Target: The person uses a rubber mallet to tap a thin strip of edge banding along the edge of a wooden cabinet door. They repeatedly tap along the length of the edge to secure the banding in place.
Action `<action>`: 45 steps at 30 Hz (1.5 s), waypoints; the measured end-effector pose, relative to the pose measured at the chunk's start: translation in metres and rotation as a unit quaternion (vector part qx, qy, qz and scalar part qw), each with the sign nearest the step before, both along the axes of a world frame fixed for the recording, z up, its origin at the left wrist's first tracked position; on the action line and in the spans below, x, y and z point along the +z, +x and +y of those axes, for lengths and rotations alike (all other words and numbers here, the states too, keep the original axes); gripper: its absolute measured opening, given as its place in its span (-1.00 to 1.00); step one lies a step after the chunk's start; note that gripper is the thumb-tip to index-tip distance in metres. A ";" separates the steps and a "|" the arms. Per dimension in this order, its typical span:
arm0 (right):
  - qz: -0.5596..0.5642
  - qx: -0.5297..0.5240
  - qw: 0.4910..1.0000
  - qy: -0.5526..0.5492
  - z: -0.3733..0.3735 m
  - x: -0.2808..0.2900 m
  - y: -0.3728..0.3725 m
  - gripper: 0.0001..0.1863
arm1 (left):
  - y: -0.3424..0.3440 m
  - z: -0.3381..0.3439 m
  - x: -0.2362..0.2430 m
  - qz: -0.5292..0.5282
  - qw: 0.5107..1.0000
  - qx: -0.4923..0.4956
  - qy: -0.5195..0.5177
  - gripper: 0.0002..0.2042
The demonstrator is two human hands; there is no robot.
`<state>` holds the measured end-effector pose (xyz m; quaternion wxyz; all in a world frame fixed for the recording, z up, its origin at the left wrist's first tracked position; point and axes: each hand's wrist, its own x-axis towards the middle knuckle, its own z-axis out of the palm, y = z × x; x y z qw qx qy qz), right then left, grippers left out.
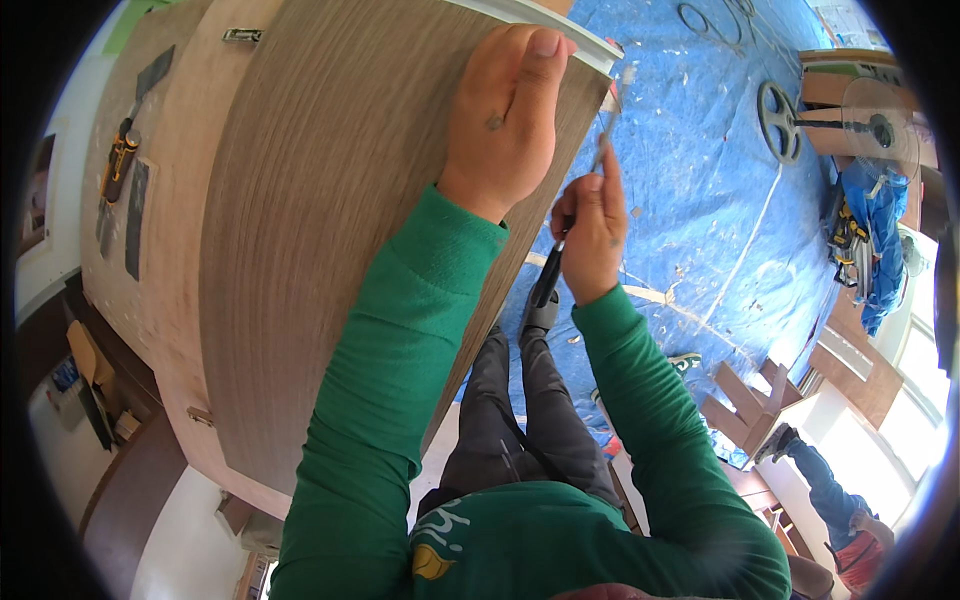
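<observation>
A wood-grain door panel [330,200] lies on the workbench, with a white metal edge strip [600,52] along its far end. My left hand [505,125] rests over the panel's far right corner. It is closed at the strip, thumb on top, with the other fingers mostly hidden. In my right hand [595,235], beside the panel's right edge, is a slim tool with a black handle [548,278]. Its thin metal blade points up toward the strip's end, with my index finger stretched along it; it looks like a file.
Left of the panel, the bench holds a yellow-and-black tool [120,160], a scraper blade [153,78] and a dark flat strip [137,220]. Blue sheeting [690,220] covers the floor. A fan [880,130], wooden boards [745,395] and another person [840,500] are at the right.
</observation>
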<state>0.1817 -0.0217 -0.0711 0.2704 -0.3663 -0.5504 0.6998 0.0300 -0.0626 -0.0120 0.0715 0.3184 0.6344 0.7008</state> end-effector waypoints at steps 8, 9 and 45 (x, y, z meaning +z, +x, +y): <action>-0.020 0.006 0.999 0.026 0.074 0.030 -0.052 -0.67 | 0.001 0.001 0.000 -0.005 0.997 0.046 -0.059 -0.73; -0.005 0.011 1.000 0.025 0.080 0.031 -0.062 -0.68 | -0.002 0.005 -0.002 -0.012 0.999 0.044 -0.022 -0.75; -0.516 0.301 0.744 -0.299 -0.038 -0.045 0.448 -0.79 | 0.002 0.052 -0.025 0.497 0.703 0.018 -0.509 -0.23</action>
